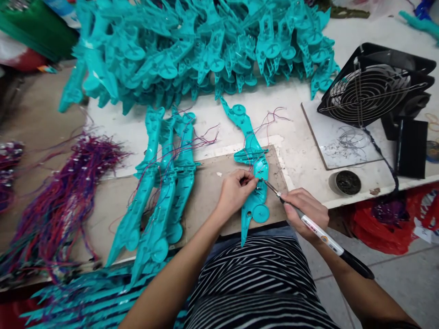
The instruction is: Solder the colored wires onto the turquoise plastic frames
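Note:
A long teal plastic shell piece (253,142) lies in front of me, thin red and purple wires (270,118) trailing from its upper half. My left hand (236,189) rests over its middle, thumb and fingertips pinched together on what seems to be a thin wire. In my right hand (306,211) is a soldering iron (322,235) with a white and black handle, gripped like a pen. Its metal tip points left and meets the shell close to my left fingertips. What exactly the tip touches is too small to tell.
Left of my hands lie several wired teal shells (168,169). A large pile of teal shells (192,50) fills the back. Bundled wires (68,201) lie far left. On the right are a black fan (363,89), a white board (334,141) and a round tin (347,183).

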Demonstrator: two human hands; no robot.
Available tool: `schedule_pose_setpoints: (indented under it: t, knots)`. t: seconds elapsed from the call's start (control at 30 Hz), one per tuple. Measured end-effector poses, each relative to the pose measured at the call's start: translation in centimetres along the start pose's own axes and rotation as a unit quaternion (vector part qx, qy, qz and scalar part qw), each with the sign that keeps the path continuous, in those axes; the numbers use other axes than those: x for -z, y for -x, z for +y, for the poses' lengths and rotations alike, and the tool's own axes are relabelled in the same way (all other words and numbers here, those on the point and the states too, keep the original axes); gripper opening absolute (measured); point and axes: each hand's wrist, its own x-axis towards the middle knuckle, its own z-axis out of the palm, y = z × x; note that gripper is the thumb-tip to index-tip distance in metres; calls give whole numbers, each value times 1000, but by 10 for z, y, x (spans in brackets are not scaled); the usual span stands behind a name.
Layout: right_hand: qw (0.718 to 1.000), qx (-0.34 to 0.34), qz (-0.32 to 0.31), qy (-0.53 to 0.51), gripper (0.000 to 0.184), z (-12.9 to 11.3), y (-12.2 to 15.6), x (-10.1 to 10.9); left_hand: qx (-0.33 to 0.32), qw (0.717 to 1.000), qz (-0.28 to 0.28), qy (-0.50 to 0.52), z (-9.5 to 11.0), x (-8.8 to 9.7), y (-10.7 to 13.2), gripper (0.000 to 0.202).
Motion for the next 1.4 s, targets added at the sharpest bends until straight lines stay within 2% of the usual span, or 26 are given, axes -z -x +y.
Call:
schedule_pose_setpoints:
  t: [0.5,0.7,1.03,1.4]
  knots:
    - [1000,18,-15,17,30,0,-2,2,18,1000,8,1,4,-1,1,11]
    - [999,12,26,30,33,-3,-4,8,31,999,10,4,6,0,0,13]
    - [998,-42,40,37,29,-7,1,26,48,999,12,-14,8,-1,1,21]
    - [998,-38,34,33,25,-11,-1,22,48,999,16,-16,7,-1,2,25]
